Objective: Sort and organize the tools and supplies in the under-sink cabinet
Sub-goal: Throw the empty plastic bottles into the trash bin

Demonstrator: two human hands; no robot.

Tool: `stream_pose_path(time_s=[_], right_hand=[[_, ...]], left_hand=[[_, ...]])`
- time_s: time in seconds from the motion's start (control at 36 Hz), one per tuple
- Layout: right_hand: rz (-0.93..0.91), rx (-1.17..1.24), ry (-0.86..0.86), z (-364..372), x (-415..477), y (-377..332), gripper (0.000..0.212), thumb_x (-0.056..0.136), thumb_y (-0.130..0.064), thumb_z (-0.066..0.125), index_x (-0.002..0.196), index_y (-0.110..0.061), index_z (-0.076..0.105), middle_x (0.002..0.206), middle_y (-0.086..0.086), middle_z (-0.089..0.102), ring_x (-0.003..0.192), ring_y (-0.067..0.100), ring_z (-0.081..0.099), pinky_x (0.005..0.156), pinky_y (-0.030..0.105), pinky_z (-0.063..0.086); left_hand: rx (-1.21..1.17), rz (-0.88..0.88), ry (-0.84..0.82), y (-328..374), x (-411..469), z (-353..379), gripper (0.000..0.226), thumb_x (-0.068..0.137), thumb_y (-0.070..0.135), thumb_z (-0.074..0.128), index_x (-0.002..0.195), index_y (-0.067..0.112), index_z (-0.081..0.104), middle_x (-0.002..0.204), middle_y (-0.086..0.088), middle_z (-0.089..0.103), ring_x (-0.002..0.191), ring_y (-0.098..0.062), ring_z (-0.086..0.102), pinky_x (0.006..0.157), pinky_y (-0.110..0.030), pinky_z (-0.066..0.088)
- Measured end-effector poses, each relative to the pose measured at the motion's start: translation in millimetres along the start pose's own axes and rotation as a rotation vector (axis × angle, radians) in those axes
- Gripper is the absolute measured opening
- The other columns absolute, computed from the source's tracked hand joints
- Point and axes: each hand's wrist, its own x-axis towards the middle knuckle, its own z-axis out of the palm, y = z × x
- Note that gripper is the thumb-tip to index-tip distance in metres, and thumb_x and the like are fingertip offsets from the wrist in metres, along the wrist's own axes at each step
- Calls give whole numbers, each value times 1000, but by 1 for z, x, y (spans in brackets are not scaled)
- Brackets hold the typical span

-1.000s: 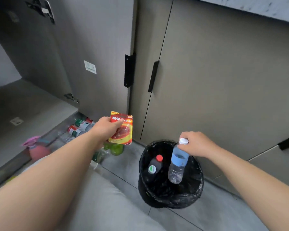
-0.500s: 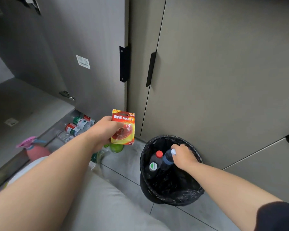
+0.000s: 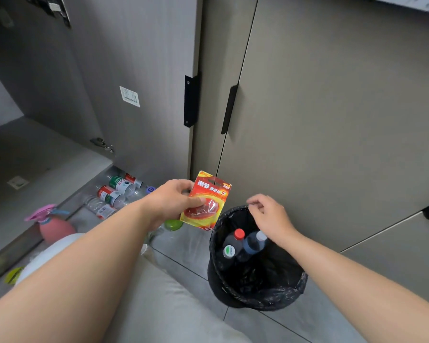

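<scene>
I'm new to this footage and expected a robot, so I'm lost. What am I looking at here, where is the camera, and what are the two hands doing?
There is no machine here: a person works with two bare hands, and every picture comes from one wide-angle camera worn on the head, looking forward and down, so you see roughly what the person sees. The left hand grips a red and yellow blister pack. The right hand hovers, empty and loosely curled, over the rim of a black lined bin on the tiled floor. In the bin are a red-capped bottle and a blue bottle. To the left, several plastic bottles lie by the open cabinet, with a pink spray bottle nearby.
</scene>
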Motion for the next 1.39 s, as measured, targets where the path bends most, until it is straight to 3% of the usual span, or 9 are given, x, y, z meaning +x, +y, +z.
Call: stream_pose_path(time_s=[0.17, 0.36, 0.47, 0.61, 0.83, 0.97, 1.17, 1.28, 1.39], right_hand=[[-215, 343, -250, -28, -10, -75, 17, 96, -40, 62, 113, -37, 66, 104, -14, 69, 96, 2, 65, 72, 15, 48], [-250, 102, -335, -46, -6, -70, 6, 92, -19, 67, 92, -25, 67, 87, -1, 72, 82, 13, 67, 77, 32, 55], [-181, -207, -369, -59, -8, -29, 7, 85, -22, 69, 82, -28, 67, 73, -11, 66, 62, 1, 54, 65, 25, 46], [-76, -422, -402, -30, -24, 24, 12, 84, -21, 69, 73, -25, 66, 76, -8, 68, 75, 9, 63, 73, 28, 52], [118, -551, -427, 48, -41, 71, 34, 87, -7, 52, 102, -29, 73, 115, 6, 66, 100, 29, 63, 84, 33, 53], [149, -607, -244, 61, -35, 70, 32, 84, -6, 51, 99, -28, 69, 102, 2, 66, 87, 27, 61, 72, 32, 52], [-121, -318, 109, 34, -13, 14, 20, 88, -12, 49, 76, -25, 59, 81, -9, 62, 73, 17, 58, 61, 33, 45], [-335, -39, 62, 36, 4, -52, 26, 84, -6, 51, 76, -28, 62, 80, -15, 62, 75, 8, 58, 66, 21, 44], [-453, 88, -104, 74, 25, -111, 29, 82, -1, 54, 77, -26, 66, 80, -13, 64, 74, 8, 59, 68, 15, 43]], left_hand=[[35, 66, -92, 6, -6, 10, 26, 91, 25, 76, 114, 17, 69, 97, 0, 80, 90, -16, 77, 75, -27, 60], [198, 88, -26, 1, -6, 14, 27, 86, 36, 80, 104, 18, 70, 95, -4, 78, 91, -17, 76, 86, -38, 60], [269, 104, 82, -7, -3, 12, 21, 90, 37, 76, 98, 18, 71, 98, -11, 74, 92, -20, 73, 88, -41, 59], [349, 115, 114, -13, 4, 10, 15, 88, 32, 77, 93, 19, 73, 85, -4, 66, 74, -15, 60, 82, -39, 57], [354, 99, 145, -18, 6, 6, 10, 92, 28, 72, 94, 18, 72, 76, 1, 62, 70, -14, 56, 70, -29, 50], [354, 70, 173, -20, 6, 1, 11, 96, 26, 67, 97, 15, 71, 77, 1, 62, 69, -14, 55, 66, -26, 48], [375, -11, 170, -14, 2, -24, 15, 95, 34, 69, 97, 19, 70, 87, 0, 68, 80, -19, 62, 73, -29, 53], [251, -161, 63, -13, -6, -81, 24, 94, 45, 68, 101, 22, 71, 98, 2, 76, 91, -17, 74, 76, -32, 58], [55, -223, 286, -43, -19, -150, 23, 92, 45, 69, 103, 24, 71, 95, 4, 79, 87, -15, 77, 75, -31, 57]])
